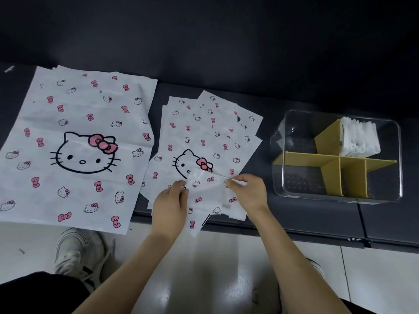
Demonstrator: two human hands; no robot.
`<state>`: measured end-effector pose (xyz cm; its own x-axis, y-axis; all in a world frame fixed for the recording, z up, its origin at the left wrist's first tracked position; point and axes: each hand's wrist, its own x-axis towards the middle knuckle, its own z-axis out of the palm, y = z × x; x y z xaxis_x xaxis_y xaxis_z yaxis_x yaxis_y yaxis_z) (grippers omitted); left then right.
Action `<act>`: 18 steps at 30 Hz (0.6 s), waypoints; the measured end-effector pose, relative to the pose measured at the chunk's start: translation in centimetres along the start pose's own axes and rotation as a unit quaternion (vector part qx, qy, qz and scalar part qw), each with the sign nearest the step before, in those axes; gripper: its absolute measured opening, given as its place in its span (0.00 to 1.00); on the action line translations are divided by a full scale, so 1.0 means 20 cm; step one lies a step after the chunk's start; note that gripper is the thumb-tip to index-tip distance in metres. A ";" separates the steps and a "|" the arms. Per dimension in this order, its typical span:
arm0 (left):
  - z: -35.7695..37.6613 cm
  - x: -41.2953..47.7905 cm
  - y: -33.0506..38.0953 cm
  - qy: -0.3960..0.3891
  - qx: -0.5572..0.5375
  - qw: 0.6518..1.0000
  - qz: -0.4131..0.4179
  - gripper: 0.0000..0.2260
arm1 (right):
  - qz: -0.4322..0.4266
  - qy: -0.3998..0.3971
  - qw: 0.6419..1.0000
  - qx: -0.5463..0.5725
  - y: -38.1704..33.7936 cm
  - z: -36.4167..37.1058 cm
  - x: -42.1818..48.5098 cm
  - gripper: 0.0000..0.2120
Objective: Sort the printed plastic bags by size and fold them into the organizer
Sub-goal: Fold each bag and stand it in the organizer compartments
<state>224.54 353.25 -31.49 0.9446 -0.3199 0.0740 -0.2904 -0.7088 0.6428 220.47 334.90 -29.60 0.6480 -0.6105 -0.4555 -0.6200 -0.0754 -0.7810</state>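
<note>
one folded bag (207, 193) covers part of the medium stack (199, 132).

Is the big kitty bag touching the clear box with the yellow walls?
Apart. The head view shows the big bag far left, the clear box far right, with a pile of smaller bags between them.

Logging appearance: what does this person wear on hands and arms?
The left hand and right hand are ungloved, forearms without sleeves up to the frame edge, no watch or bracelet. A tiny dark spot at a left finger might be a ring; too small to tell.
</note>
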 end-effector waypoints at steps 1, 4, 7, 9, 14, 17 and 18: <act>0.00 0.01 0.00 0.008 0.022 1.000 0.016 0.15 | 0.001 0.002 1.000 0.001 0.00 0.00 0.00 0.02; 0.03 0.06 0.01 0.040 0.121 0.989 0.071 0.11 | 0.009 0.003 1.000 0.011 -0.02 0.00 0.00 0.02; 0.05 0.06 0.00 0.054 0.175 0.978 0.102 0.21 | 0.013 0.001 1.000 0.008 -0.02 0.00 0.00 0.02; 0.06 0.08 -0.02 0.086 0.203 0.959 0.179 0.26 | 0.015 0.000 1.000 0.005 -0.01 0.00 0.00 0.02; 0.08 0.13 -0.07 -0.020 0.204 0.916 0.345 0.27 | 0.015 0.004 1.000 0.021 -0.01 0.00 0.00 0.02; 0.07 0.14 -0.11 -0.106 0.210 0.926 0.296 0.32 | 0.013 0.001 1.000 0.021 -0.02 0.00 0.01 0.02; 0.07 0.14 -0.11 -0.122 0.206 0.927 0.290 0.30 | 0.012 0.000 1.000 0.022 -0.02 0.00 0.01 0.02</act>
<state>227.57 353.18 -33.75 0.5637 -0.8187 0.1092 -0.8194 -0.5376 0.1991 220.73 334.79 -29.38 0.6328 -0.6120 -0.4743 -0.6151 -0.0252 -0.7881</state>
